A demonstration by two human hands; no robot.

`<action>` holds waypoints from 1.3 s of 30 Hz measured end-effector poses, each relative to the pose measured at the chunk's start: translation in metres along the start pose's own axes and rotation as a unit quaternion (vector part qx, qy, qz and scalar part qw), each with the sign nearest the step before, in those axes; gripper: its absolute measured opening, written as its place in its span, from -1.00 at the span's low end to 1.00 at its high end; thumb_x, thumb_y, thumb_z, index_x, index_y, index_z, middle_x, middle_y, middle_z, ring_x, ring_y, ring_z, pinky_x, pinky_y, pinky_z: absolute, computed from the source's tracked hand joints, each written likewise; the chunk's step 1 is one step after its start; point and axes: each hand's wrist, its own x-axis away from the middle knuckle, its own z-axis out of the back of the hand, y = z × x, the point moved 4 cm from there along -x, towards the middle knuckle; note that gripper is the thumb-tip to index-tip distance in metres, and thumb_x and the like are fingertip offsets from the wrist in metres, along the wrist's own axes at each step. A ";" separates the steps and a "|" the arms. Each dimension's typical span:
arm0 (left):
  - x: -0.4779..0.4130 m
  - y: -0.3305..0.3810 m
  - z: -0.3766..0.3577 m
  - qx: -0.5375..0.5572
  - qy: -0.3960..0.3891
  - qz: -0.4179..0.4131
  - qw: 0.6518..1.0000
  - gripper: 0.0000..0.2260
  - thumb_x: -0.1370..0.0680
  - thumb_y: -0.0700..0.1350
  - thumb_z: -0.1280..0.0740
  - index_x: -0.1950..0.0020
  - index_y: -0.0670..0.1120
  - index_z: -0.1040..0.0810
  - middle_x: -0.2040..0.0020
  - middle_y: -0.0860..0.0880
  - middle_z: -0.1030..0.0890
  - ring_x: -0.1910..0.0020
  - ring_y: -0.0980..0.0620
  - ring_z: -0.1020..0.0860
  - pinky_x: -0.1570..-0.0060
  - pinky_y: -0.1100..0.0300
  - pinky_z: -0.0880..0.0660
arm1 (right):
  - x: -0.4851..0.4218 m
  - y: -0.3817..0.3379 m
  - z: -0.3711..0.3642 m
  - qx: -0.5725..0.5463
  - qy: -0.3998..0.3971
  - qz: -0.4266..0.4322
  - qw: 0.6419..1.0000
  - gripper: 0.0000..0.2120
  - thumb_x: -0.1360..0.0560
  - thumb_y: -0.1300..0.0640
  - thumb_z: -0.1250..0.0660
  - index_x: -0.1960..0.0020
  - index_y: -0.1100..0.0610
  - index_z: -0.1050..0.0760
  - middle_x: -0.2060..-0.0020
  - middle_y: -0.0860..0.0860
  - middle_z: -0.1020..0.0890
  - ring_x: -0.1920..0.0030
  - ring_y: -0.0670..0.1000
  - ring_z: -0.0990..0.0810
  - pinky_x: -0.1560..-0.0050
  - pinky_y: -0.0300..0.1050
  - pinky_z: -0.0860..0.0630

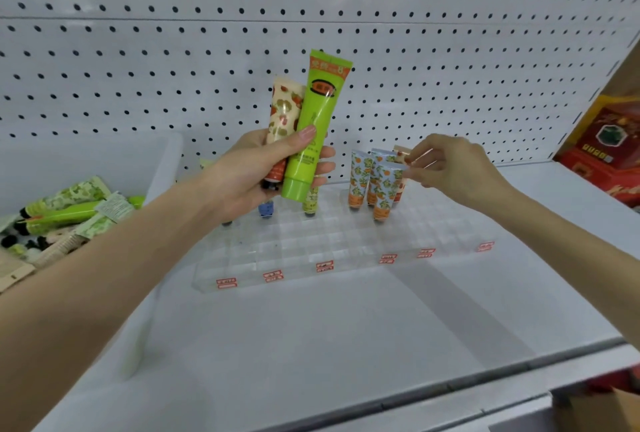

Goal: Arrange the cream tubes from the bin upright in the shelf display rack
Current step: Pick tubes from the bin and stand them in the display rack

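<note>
L hand (263, 168) grips two tubes at once: the green tube (313, 126) and a cream tube w/ red-and-green print (282, 113), thumb and fingers (304, 135) wrapped round both. Both run near upright, caps down, crimps up, leaning a bit right, just above the rack's (346, 251) back-left cells.

R hand (450, 172) is at the rack's back, right of middle. Its fingers (420, 161) pinch the crimped top of the front orange-print tube (386, 189), which stands cap-down in a cell w/ two like it just behind. That one looks seated, or nearly.

Next, I reckon R lets go and takes a tube out of L, or L lowers one itself. Green tube's cap points at the cells, so it's a straight drop, no flip. L is the nearer hand. Free cells lie toward the rack's front and right.

More tubes lie flat in the bin (162, 168), left of the rack.

Writing: green tube shows an "8" near the crimp, other characters too blurred. Red stickers (323, 266) on the rack's front edge can't be read. Red box (609, 147) right of the rack has gold print, unreadable.
</note>
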 end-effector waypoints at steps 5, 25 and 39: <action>0.002 -0.003 -0.005 -0.016 -0.042 0.003 0.999 -0.61 -0.38 -0.09 -0.36 -0.17 -0.19 -0.53 0.02 -0.14 -0.69 0.05 -0.07 -0.68 0.11 0.12 -0.62 | 0.018 -0.035 0.026 -0.236 -0.007 0.000 0.972 -0.94 -0.45 0.19 -0.42 0.09 0.15 -0.59 0.20 0.08 -0.67 0.23 0.01 -0.65 0.26 -0.24 -0.59; 0.042 -0.016 -0.067 -0.235 -0.198 0.081 0.948 -0.78 -0.48 -0.26 -0.39 -0.11 -0.25 -0.55 0.02 -0.14 -0.69 0.12 -0.07 -0.68 0.25 0.21 -0.58 | 0.057 -0.086 0.033 -0.138 -0.236 0.076 0.959 -0.92 -0.37 0.17 -0.50 0.26 0.07 -0.62 0.31 0.01 -0.67 0.28 -0.10 -0.59 0.28 -0.25 -0.46; 0.032 -0.113 -0.105 0.041 0.043 0.023 0.998 -0.69 -0.42 -0.14 -0.34 -0.12 -0.22 -0.55 0.03 -0.22 -0.68 0.16 -0.12 -0.66 0.17 0.11 -0.60 | -0.014 0.012 0.124 -0.336 -0.147 0.028 0.930 -0.70 -0.32 0.10 -0.42 -0.02 0.17 -0.60 0.11 0.06 -0.71 0.15 0.00 -0.70 0.16 -0.23 -0.62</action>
